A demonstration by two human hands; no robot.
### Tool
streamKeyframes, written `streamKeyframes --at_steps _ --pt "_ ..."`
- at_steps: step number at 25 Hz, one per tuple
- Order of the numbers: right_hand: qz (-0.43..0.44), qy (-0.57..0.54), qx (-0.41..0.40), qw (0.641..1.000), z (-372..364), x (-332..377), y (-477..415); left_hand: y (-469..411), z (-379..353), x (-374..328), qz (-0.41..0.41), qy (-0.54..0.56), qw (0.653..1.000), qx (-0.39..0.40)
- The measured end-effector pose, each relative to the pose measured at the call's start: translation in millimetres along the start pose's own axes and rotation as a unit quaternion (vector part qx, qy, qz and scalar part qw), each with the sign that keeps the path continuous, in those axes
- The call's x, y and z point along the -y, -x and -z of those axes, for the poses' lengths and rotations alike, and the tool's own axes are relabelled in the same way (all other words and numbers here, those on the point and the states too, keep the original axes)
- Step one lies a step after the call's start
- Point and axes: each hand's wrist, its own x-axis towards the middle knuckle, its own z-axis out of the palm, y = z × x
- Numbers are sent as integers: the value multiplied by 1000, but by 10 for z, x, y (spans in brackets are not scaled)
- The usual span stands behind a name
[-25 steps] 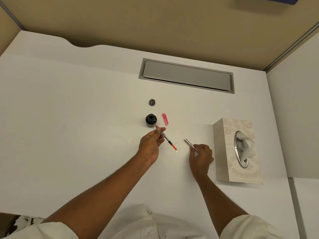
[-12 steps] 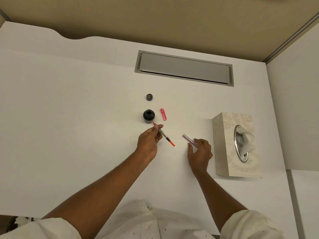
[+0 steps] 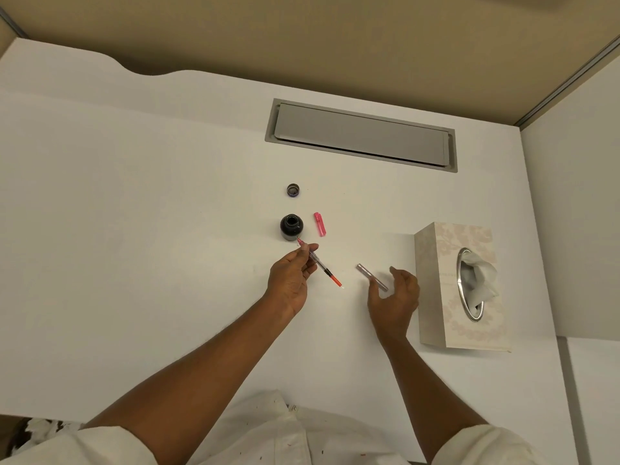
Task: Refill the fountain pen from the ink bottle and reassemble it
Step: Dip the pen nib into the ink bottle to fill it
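The pen (image 3: 318, 261), stripped of barrel and cap, is pinched in the fingers of the left hand (image 3: 291, 278) near the middle of the table (image 3: 134, 229). It slants with its nib end up at the open ink bottle (image 3: 291, 226) and its orange end pointing toward the near edge. The bottle's lid (image 3: 293, 189) lies just beyond, toward the far edge; a pink cap (image 3: 319, 224) lies just right of the bottle. The right hand (image 3: 396, 297) is spread open, fingers loose around the silvery barrel (image 3: 371, 276); I cannot tell whether it touches it. A tissue box (image 3: 459, 286) stands by the right edge.
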Motion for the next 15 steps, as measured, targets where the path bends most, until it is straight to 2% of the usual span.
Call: streamKeyframes --at_steps 2,3,4,6,9,11,12,13,15 --pt "27 -34 -50 998 109 223 -3 15 -30 -18 2 17 1000 6" --pt "45 -66 -48 996 169 374 -9 17 -51 -30 5 30 1000 7" --pt "52 -112 -27 992 221 529 -17 16 -79 -45 11 42 999 6" --pt "-7 -217 66 974 296 863 -30 13 -142 -83 28 65 998 6" --pt "-154 -366 177 901 305 1251 -70 -2 -220 -138 64 104 992 17" --pt "-235 -462 205 830 266 1416 -78 -33 -235 -167 77 142 987 21" --pt "-253 -487 210 809 234 1473 -73 -43 -240 -183 81 159 984 25" --pt "-255 -489 211 807 184 1512 -66 -50 -243 -199 84 173 981 29" --pt "-239 -453 193 837 70 1564 -62 -47 -254 -219 99 195 975 44"
